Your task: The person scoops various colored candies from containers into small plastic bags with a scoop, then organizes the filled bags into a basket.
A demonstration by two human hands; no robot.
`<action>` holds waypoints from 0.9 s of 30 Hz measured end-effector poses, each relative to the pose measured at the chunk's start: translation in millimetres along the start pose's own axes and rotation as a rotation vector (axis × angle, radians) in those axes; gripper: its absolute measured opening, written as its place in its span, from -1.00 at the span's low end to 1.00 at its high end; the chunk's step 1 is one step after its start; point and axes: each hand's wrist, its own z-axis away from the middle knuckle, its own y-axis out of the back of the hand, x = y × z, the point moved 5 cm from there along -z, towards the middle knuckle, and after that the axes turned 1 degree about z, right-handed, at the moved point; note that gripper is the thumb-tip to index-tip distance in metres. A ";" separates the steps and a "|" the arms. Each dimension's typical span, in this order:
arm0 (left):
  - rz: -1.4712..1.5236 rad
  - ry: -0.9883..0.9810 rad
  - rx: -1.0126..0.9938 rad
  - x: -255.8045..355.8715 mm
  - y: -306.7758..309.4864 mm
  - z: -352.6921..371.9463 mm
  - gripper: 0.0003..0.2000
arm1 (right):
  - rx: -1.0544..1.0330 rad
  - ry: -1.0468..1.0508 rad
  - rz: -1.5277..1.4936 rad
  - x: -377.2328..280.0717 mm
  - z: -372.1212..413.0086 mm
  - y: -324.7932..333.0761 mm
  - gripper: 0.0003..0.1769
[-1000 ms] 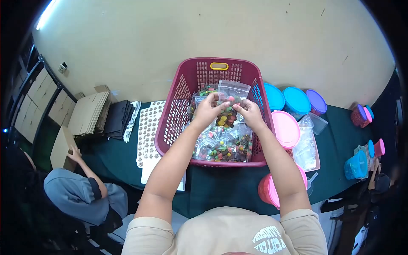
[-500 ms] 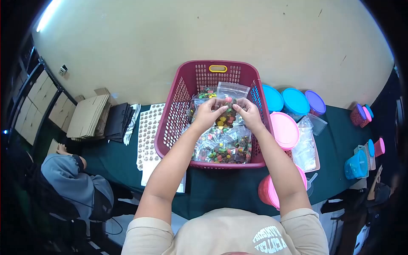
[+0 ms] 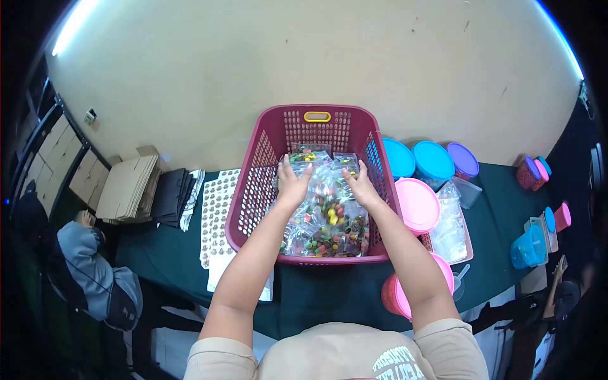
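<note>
"How are the hands set?"

"The left hand (image 3: 292, 187) and right hand (image 3: 361, 187) are spread wide over clear plastic bags of coloured candies (image 3: 326, 239), inside the maroon basket (image 3: 307, 259). I can't tell whether either touches a bag."

"What could go wrong?"

"Pressing hard might burst a bag and spill candies. Dropping the right forearm (image 3: 405, 259) could knock the pink-lidded tub (image 3: 390, 297) beneath it."

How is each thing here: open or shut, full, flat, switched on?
Left hand: open
Right hand: open
Clear bags: filled with colourful bits
Basket: upright, holding bags
Blue-lidded tubs: lids on
Pink-lidded tubs: lids on
Cardboard: folded flat, stacked
Left light tube: lit
</note>
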 end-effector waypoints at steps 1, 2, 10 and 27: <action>0.012 0.099 -0.164 23.7 18.3 9.0 -0.10 | 0.013 -0.006 -0.007 -4.7 2.5 2.1 -0.08; 0.009 0.085 -0.184 19.8 17.3 7.1 -0.10 | 0.102 0.023 0.098 -10.3 6.4 7.6 -0.10; 0.012 -0.298 -0.171 24.4 17.0 -1.3 -0.34 | 0.283 0.894 -0.022 -79.3 154.2 105.0 -0.44; 0.154 -1.098 0.250 156.4 100.9 89.9 -0.87 | 0.477 -0.035 0.476 180.4 301.0 263.3 -0.65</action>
